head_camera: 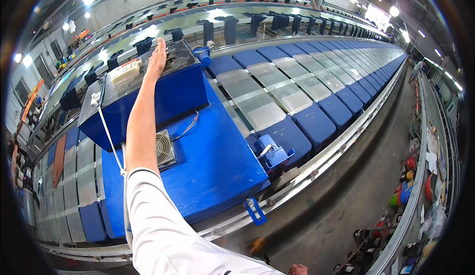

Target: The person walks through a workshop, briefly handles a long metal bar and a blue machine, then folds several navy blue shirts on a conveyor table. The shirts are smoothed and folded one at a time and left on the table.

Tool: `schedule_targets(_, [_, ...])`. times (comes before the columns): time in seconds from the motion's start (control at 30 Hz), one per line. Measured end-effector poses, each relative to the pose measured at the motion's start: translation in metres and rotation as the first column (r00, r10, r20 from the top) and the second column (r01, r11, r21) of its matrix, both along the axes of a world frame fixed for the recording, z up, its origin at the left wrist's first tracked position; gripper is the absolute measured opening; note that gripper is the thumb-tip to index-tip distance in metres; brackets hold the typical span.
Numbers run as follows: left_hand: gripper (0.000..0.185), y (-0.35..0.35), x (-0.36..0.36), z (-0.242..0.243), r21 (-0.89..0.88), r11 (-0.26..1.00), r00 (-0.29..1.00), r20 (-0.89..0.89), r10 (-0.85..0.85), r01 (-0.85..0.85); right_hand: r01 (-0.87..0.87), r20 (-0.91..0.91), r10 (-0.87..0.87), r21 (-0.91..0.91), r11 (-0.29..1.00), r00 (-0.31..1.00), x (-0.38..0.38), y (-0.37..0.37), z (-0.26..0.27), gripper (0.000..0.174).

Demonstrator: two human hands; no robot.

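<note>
My left hand is stretched far out over the dark top of a blue metal machine box, its fingers straight and close together. Nothing shows in its grip; whether it touches the top cannot be told. Just left of it on the box lies a cream-coloured block with raised parts. A white cord runs down the near side of the box to a ribbed hose. Below, a round fan guard sits on the blue machine cover. My right hand is partly visible at the bottom edge, fingers curled; its grip is unclear.
A long row of blue-ended printing pallets stretches right behind a metal rail. Dark garments hang along the farther table. Other people work in the background. Containers stand under the bench at right, across the aisle floor.
</note>
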State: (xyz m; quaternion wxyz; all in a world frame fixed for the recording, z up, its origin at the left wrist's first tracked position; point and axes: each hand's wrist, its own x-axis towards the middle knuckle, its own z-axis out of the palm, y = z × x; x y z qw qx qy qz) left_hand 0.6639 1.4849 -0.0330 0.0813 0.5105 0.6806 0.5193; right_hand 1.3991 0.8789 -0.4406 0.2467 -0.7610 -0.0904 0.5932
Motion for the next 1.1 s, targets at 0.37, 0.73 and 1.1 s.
schedule_targets(0.37, [0.099, 0.061, 0.097, 0.006, 0.106, 0.982, 0.987, -0.019, 0.157, -0.154, -0.089, 0.149, 0.083, 0.030, 0.996, 0.985, 0.081, 0.004, -0.027, 0.028])
schedule_targets(0.73, [0.100, 0.151, 0.199, 0.008, -0.014, 0.991, 0.991, -0.031, 0.130, -0.131, 0.040, 0.118, -0.040, 0.005, 0.999, 0.992, 0.124, 0.070, -0.042, 0.024])
schedule_targets(1.1, [0.097, 0.247, 0.316, 0.003, 0.044, 0.984, 0.982, -0.081, 0.173, -0.170, 0.051, 0.129, -0.051, -0.003, 0.999, 0.990, 0.196, 0.144, -0.033, 0.019])
